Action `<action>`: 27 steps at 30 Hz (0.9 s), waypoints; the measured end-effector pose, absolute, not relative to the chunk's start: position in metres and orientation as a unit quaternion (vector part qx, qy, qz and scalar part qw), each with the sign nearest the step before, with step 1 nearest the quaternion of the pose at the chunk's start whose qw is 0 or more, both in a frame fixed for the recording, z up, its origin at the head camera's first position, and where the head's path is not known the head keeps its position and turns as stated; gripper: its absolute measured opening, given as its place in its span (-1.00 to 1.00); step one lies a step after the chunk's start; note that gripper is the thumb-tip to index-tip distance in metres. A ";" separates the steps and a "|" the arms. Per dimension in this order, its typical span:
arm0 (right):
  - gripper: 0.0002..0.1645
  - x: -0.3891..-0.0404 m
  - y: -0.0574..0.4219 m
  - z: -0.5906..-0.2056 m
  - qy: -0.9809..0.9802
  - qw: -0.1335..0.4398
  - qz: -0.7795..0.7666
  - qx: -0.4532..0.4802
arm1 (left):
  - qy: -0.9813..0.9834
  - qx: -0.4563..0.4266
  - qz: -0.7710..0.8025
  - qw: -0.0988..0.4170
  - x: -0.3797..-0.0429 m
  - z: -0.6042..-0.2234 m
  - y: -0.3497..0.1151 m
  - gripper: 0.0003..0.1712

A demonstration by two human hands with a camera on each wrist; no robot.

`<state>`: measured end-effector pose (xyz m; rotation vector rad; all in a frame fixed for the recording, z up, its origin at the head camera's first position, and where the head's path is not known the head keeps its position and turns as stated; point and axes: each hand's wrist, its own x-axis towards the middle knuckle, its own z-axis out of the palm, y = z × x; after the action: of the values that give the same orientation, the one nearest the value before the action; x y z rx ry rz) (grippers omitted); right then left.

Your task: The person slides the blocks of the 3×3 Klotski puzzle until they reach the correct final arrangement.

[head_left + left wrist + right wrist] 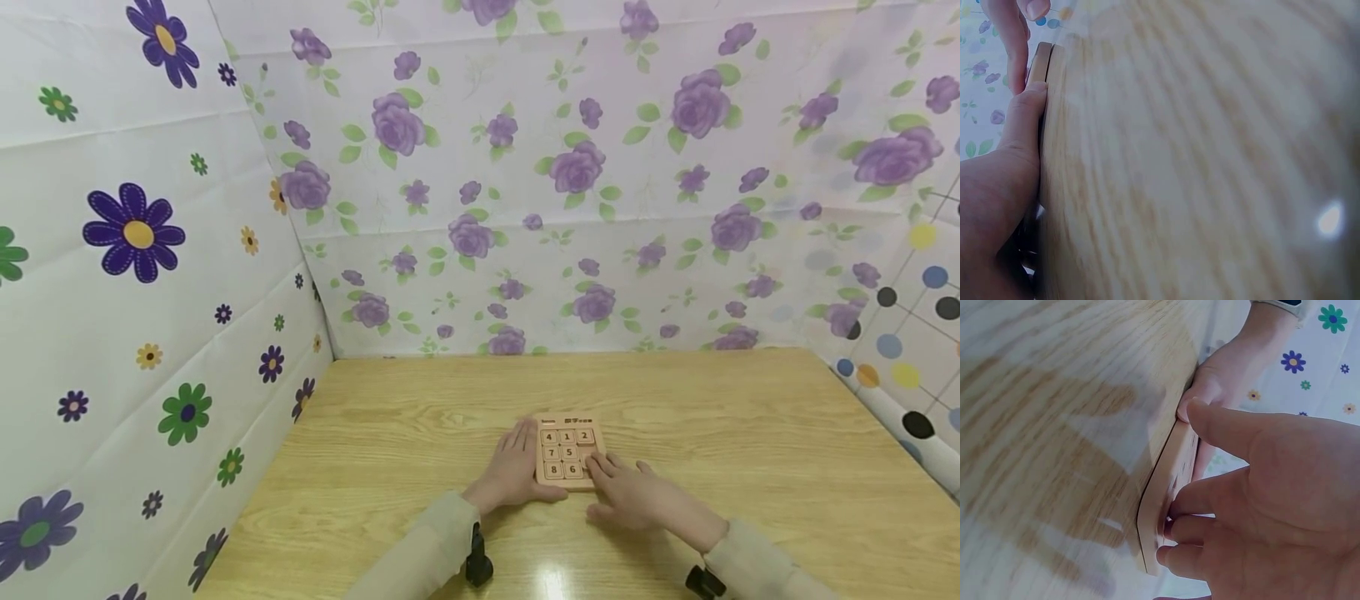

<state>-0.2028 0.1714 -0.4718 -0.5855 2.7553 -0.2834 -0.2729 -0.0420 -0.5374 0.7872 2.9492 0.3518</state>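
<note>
A wooden number slide puzzle (558, 483) lies flat on the table, its numbered square tiles facing up. My left hand (514, 471) holds it at the lower left corner, fingers along the left side and thumb along the near edge. In the left wrist view that thumb (1025, 115) rests against the puzzle's edge (1039, 62). From the right, my right hand (633, 493) reaches over with extended fingers, the fingertips touching the puzzle's lower right part and hiding it. Its thumb is held apart from the fingers. Tiles 4, 1, 2, 7, 5, 8 and 6 show.
The light wood table (420, 400) extends around the puzzle on all sides. Behind it hangs a cloth (525, 183) with purple roses. A daisy-patterned cloth (112, 333) covers the left side, and a dotted one (900, 350) the right.
</note>
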 end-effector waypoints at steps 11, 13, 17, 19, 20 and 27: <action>-0.03 -0.209 0.171 -0.472 0.961 0.158 -0.097 -0.206 | 0.958 0.255 0.126 0.035 -0.274 -0.539 -0.043 0.49; -0.03 -0.209 0.172 -0.473 0.961 0.156 -0.096 -0.207 | 0.958 0.256 0.125 0.036 -0.273 -0.539 -0.043 0.49; -0.02 -0.209 0.172 -0.474 0.961 0.152 -0.097 -0.208 | 0.958 0.258 0.123 0.038 -0.272 -0.538 -0.043 0.48; -0.02 -0.210 0.172 -0.475 0.961 0.149 -0.097 -0.211 | 0.957 0.257 0.125 0.036 -0.272 -0.538 -0.043 0.48; -0.02 -0.210 0.172 -0.475 0.962 0.147 -0.097 -0.211 | 0.958 0.257 0.123 0.037 -0.272 -0.538 -0.042 0.48; -0.02 -0.212 0.171 -0.474 0.963 0.147 -0.090 -0.210 | 0.960 0.251 0.122 0.038 -0.273 -0.538 -0.041 0.49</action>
<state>-0.2123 0.1715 -0.4740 -0.6033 2.7701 -0.2588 -0.2731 -0.0411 -0.5385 0.7697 2.9445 0.3741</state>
